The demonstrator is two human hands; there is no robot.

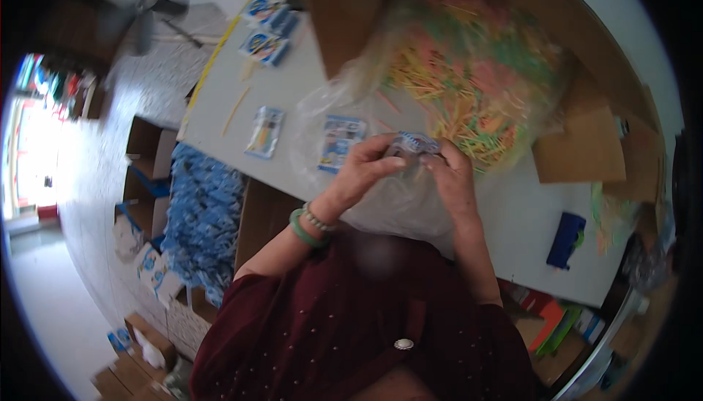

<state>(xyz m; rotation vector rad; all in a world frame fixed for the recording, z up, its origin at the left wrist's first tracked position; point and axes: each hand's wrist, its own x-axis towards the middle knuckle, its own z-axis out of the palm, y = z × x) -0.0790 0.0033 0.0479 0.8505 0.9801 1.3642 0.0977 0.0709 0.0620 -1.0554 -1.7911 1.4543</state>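
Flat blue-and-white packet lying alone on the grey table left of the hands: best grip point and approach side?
Probably pinch the packet at its near short edge, coming from the table's front edge on the left hand's side. It lies flat and apart from the next packet, with bare table around it, so a low sideways pinch on the thin edge looks easier than a top grab. Both hands already hold another packet.

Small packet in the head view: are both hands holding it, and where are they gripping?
Yes. The left hand pinches the small blue-and-white packet at its left end, the right hand at its right end, above the grey table.
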